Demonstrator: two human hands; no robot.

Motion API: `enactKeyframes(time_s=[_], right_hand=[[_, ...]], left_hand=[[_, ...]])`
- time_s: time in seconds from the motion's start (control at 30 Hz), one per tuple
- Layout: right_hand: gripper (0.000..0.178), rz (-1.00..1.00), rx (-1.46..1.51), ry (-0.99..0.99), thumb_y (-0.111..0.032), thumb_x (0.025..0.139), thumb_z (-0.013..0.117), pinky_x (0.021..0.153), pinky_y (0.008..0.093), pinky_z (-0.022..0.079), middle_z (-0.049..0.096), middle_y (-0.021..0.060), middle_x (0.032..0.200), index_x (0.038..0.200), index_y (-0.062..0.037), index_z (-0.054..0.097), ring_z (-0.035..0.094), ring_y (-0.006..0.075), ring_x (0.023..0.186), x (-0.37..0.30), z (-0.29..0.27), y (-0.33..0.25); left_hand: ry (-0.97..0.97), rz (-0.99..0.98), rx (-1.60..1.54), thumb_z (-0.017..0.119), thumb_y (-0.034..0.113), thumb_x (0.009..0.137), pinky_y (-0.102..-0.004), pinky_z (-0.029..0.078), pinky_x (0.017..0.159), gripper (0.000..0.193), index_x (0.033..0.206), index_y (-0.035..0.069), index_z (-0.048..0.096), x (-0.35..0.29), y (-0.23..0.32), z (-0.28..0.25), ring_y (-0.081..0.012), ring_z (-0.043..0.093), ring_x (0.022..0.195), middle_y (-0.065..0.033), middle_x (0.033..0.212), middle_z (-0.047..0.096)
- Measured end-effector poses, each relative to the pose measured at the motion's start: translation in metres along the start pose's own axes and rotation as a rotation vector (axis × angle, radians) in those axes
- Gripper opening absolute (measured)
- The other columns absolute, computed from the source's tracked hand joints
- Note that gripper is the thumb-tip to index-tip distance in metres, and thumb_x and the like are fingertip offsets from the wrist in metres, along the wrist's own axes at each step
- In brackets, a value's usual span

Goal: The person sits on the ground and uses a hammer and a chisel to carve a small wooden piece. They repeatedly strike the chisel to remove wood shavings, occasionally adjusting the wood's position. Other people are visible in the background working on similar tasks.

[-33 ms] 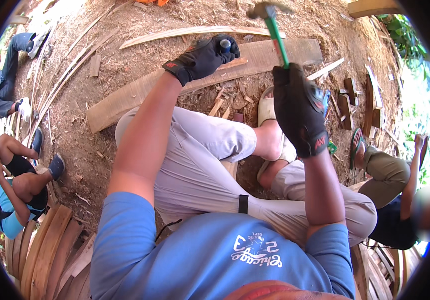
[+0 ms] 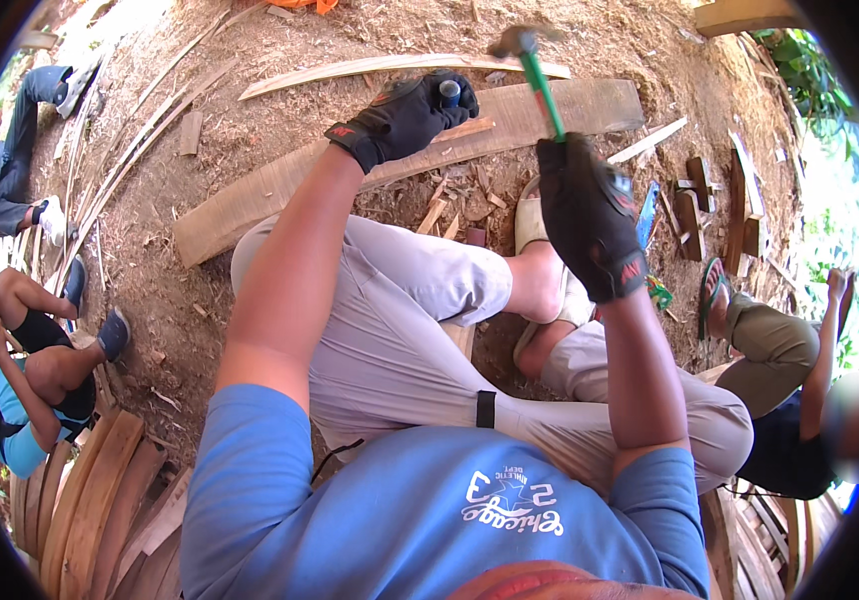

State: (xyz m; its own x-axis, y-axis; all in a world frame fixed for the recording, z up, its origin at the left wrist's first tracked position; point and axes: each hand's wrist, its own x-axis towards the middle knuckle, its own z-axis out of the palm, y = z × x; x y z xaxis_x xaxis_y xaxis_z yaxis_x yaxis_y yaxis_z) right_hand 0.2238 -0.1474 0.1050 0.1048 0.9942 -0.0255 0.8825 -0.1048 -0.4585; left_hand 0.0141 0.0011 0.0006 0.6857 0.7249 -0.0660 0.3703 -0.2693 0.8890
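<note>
My gloved left hand (image 2: pixel 405 118) is closed round what looks like a chisel (image 2: pixel 450 92); only the round, dark butt of its handle shows above the fist, and its blade is hidden. It sits over a long, wide wooden board (image 2: pixel 260 200) lying on the ground in front of my legs. To the right, my gloved right hand (image 2: pixel 590 205) grips a claw hammer (image 2: pixel 542 90) with a green handle. The hammer's head is raised to the right of the left fist, apart from the handle butt. A narrow sliver of wood (image 2: pixel 470 128) lies on the board beside the left hand.
Wood chips (image 2: pixel 435 213) litter the ground by my feet. A curved wooden strip (image 2: pixel 380 65) lies beyond the board. Wood blocks (image 2: pixel 690 220) and a blue saw-like blade (image 2: pixel 647 212) are at right. People sit at left and right; stacked curved timbers (image 2: pixel 95 490) stand lower left.
The hammer's head has come nearer and slightly left, and my right hand has shifted a little left with it. My left hand has stayed in place.
</note>
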Motion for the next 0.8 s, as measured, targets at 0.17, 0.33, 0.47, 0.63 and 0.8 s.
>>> enactKeyframes(time_s=[0.17,0.33,0.47,0.63,0.8], right_hand=[[0.020,-0.067,-0.152,-0.174,-0.017,0.101,0.049,0.070,0.0528,0.052,0.067,0.0235,0.086,0.095,-0.0036,0.063,0.068,0.0434,0.081,0.000,0.076,0.055],[0.024,0.040,-0.170,-0.284,-0.022,0.101,0.049,0.073,0.0529,0.054,0.071,0.0236,0.094,0.100,-0.0039,0.065,0.070,0.0442,0.088,0.005,0.115,0.069],[0.026,0.149,-0.308,-0.402,-0.025,0.099,0.049,0.097,0.0565,0.047,0.075,0.0234,0.104,0.107,-0.0083,0.068,0.073,0.0415,0.098,0.002,0.138,0.080],[0.035,0.098,-0.436,-0.363,-0.031,0.103,0.043,0.114,0.0532,0.037,0.075,0.0235,0.111,0.115,-0.0094,0.067,0.068,0.0433,0.115,-0.008,0.173,0.118],[0.033,0.137,-0.371,-0.408,-0.029,0.100,0.045,0.113,0.0527,0.036,0.075,0.0228,0.108,0.116,-0.0099,0.066,0.068,0.0432,0.114,-0.003,0.167,0.109]], left_hand=[[-0.013,-0.025,-0.007,0.063,0.016,0.101,-0.0348,0.053,0.097,0.014,0.112,0.007,0.066,-0.001,0.013,-0.003,-0.0178,0.067,0.103,-0.0029,0.107,0.072],[-0.007,-0.038,-0.006,0.065,0.017,0.101,-0.0345,0.053,0.097,0.015,0.113,0.008,0.066,-0.001,0.000,-0.002,-0.0167,0.067,0.105,-0.0026,0.108,0.072],[0.068,-0.037,-0.077,0.064,0.016,0.102,-0.0323,0.053,0.097,0.015,0.114,0.008,0.066,0.002,-0.014,-0.001,-0.0156,0.067,0.106,-0.0029,0.113,0.073],[0.244,-0.035,-0.263,0.062,0.010,0.103,-0.0337,0.055,0.096,0.015,0.117,0.006,0.060,0.009,-0.031,-0.013,-0.0189,0.069,0.113,-0.0098,0.122,0.072],[0.404,-0.160,-0.363,0.063,0.011,0.102,-0.0320,0.056,0.095,0.021,0.121,0.004,0.057,0.016,-0.048,-0.009,-0.0213,0.069,0.115,-0.0120,0.119,0.071]])
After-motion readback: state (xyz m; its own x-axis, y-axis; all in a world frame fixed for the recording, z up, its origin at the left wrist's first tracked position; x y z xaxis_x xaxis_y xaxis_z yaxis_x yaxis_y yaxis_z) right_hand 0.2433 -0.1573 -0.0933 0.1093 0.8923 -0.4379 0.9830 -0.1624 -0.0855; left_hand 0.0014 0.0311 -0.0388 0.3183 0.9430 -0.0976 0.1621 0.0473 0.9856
